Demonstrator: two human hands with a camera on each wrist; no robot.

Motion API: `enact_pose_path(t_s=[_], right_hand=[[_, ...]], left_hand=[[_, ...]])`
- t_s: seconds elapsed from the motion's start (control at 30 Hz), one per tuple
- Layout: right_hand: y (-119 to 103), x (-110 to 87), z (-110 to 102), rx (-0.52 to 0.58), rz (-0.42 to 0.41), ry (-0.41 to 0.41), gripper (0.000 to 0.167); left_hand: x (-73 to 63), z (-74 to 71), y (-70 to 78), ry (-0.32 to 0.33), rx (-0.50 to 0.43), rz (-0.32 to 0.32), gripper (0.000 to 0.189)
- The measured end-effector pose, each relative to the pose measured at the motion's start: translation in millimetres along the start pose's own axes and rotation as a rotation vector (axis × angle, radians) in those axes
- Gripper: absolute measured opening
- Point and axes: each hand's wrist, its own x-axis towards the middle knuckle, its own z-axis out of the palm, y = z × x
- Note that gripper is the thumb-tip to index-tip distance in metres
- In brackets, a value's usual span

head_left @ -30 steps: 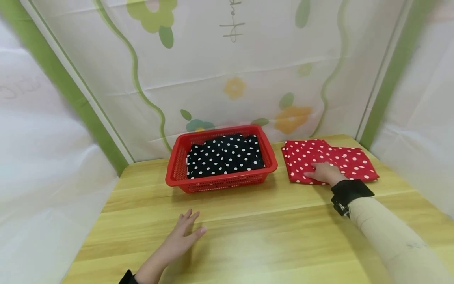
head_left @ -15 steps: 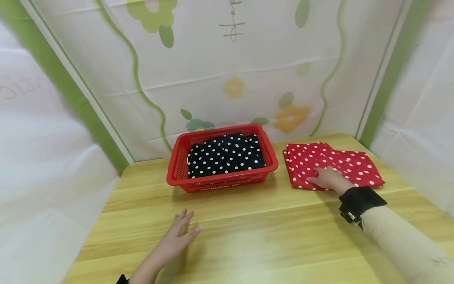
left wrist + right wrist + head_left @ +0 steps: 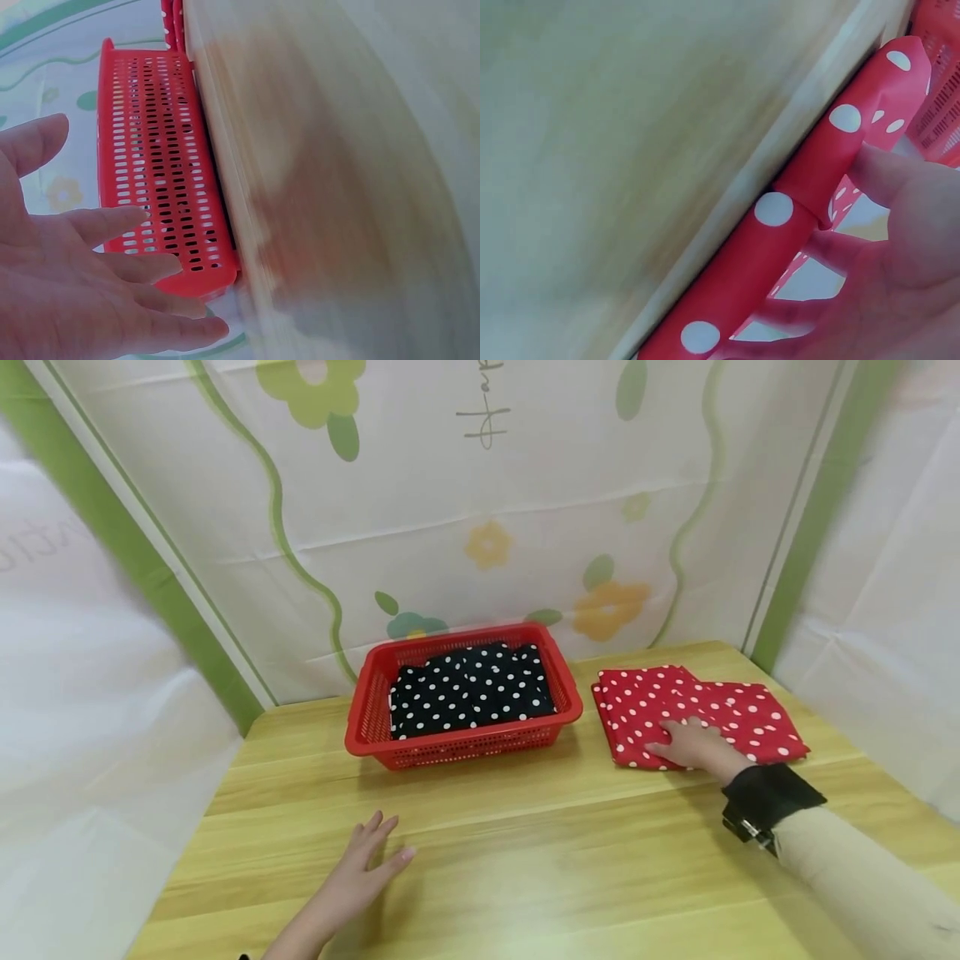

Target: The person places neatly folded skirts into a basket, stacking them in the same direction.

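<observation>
A folded red cloth with white polka dots (image 3: 637,693) lies on the table at the right. My right hand (image 3: 693,745) rests on its near part with the fingers spread over the top. From the right wrist view, the cloth's thick folded edge (image 3: 742,262) runs along the table below the fingers (image 3: 832,251). My left hand (image 3: 352,872) hovers low over the table at the near left, fingers extended and holding nothing. In the left wrist view that hand (image 3: 90,285) overlaps the side of the red basket (image 3: 161,150).
The red plastic basket (image 3: 465,745) stands at the back of the table (image 3: 540,868), left of the red cloth. Inside lies a black polka-dot cloth (image 3: 472,689). A white floral curtain (image 3: 420,527) closes off the back, with white sheets at both sides.
The red cloth has slid a little toward me under my right hand. My left hand has drawn back slightly to the left. The basket stays in place.
</observation>
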Motion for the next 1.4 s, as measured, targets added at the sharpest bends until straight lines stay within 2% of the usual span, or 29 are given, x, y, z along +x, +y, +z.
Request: enact_pose_path(t_s=[0.27,0.43,0.67,0.8,0.9,1.03,1.13,1.4], right_hand=[[-2.6,-16.0,0.9,0.001,-0.030,0.010,0.080],[-6.3,-22.9,0.5,-0.004,-0.018,-0.003,0.082],[-7.8,-28.5,1.5,-0.056,-0.027,0.014,0.083],[0.9,-24.0,4.0,-0.075,-0.082,0.082,0.082],[9.8,-17.9,5.4,-0.028,-0.154,0.119,0.077],[16.8,-13.0,5.7,0.039,-0.198,0.094,0.090],[17.9,-14.5,5.9,0.014,-0.185,0.057,0.100],[14.0,-32.3,10.4,-0.045,-0.155,0.029,0.097]], left_hand=[[-3.1,-3.0,-0.8,-0.004,-0.004,-0.008,0.066],[-2.6,-3.1,-1.0,-0.017,-0.012,-0.027,0.067],[-3.7,-3.7,-0.3,-0.039,-0.032,-0.048,0.066],[-3.9,-3.1,-0.1,-0.043,-0.035,-0.035,0.067],[-3.5,-2.3,-0.2,-0.047,-0.034,-0.028,0.067],[-3.4,-2.2,-0.2,-0.053,-0.035,-0.038,0.068],[-3.3,-3.6,0.1,-0.056,-0.036,-0.059,0.068],[-1.5,-7.1,-1.9,-0.061,-0.026,-0.078,0.070]])
